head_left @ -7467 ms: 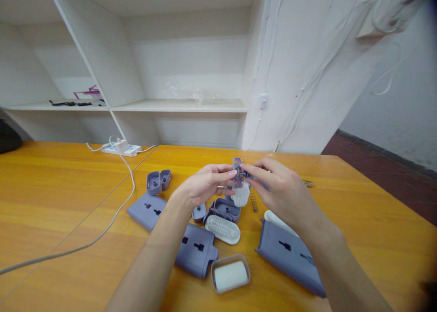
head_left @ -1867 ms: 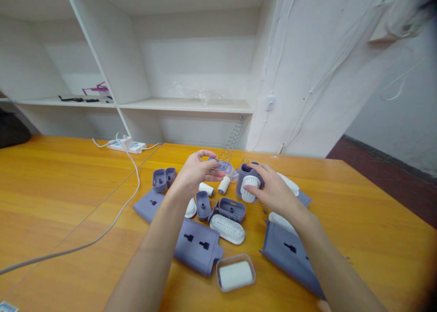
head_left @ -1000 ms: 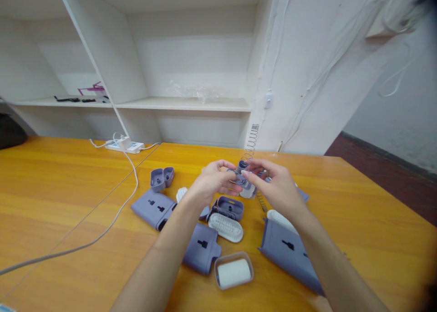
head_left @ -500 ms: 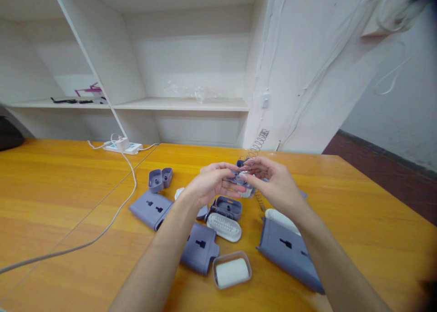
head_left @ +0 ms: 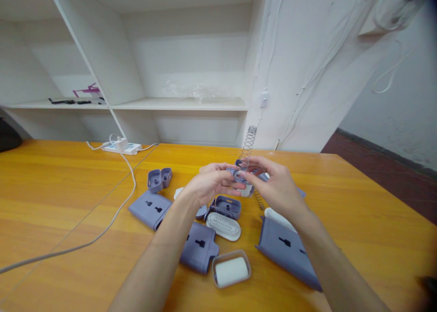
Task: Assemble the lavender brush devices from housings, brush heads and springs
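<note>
Both my hands meet above the middle of the orange table (head_left: 51, 202). My left hand (head_left: 205, 186) and my right hand (head_left: 276, 186) pinch a small purple plastic part (head_left: 239, 175) between their fingertips. A thin metal coil spring (head_left: 248, 143) stands up out of that part, tilted slightly right. Below my hands lie purple housings: one under my left forearm (head_left: 200, 248), one further left (head_left: 150, 208) and a large one under my right forearm (head_left: 287, 253). A white oval brush head (head_left: 223, 225) and a clear tray holding a white block (head_left: 231, 271) lie near the front.
A small purple double-cup piece (head_left: 159, 179) sits at the back left of the parts. A white power strip (head_left: 123, 147) lies at the table's far edge, its cable (head_left: 102, 230) running toward the front left. White shelves (head_left: 180, 104) stand behind. Another spring (head_left: 260, 200) lies on the table.
My hands came together on the small purple part after the right hand left a purple-and-white piece on the table. The spring has swung from leaning right to nearly upright.
</note>
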### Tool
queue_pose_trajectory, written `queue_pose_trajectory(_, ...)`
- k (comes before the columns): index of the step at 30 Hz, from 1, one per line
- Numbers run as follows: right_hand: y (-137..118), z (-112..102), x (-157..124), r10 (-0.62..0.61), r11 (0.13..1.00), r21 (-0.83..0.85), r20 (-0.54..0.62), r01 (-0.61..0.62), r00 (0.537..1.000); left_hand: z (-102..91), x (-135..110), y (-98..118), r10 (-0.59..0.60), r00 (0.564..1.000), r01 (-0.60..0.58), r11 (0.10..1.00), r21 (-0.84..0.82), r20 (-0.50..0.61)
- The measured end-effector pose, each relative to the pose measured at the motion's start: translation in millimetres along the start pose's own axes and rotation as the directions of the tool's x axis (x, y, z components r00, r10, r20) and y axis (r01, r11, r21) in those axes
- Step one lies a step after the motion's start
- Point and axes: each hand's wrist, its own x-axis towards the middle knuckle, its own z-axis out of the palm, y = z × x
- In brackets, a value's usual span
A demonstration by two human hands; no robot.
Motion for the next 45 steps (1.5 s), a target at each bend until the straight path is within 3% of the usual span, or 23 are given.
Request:
queue_pose_trajectory(10, 12, 1, 5, 0.056, 0.998, 0.019, -0.021, -0.055, 0.998, 8.0, 1, 0, 0.004, 0.998, -0.006, 0.999, -0.039, -0.061)
queue_pose_trajectory(18, 12, 1, 5, 0.062, 0.997, 0.045, -0.065, -0.059, 0.996, 16.7, 0, -1, 0.01, 0.974, 0.027, 0.987, 0.159, -0.227)
queue_pose_trajectory(22, 8, -3, 5, 0.102, 0.992, 0.082, -0.076, -0.096, 0.992, 15.6, 0, -1, 0.014, 0.973, 0.023, 0.987, 0.158, -0.231)
queue_pose_trajectory(29, 13, -1, 6, 0.127, 0.981, 0.137, 0.059, -0.134, 0.99, 19.6, 1, -5, 0.076, 0.963, -0.045, 0.991, 0.124, -0.26)
queue_pose_trajectory(36, 17, -1, 7, 0.186, 0.976, 0.114, -0.003, -0.184, 0.983, 21.9, 0, -6, 0.077, 0.983, -0.063, 0.994, 0.091, -0.168)
queue_pose_trajectory(45, 19, -3, 8, 0.205, 0.961, 0.188, 0.001, -0.201, 0.979, 21.7, 0, -6, 0.074, 0.981, -0.049, 0.989, 0.137, -0.18)
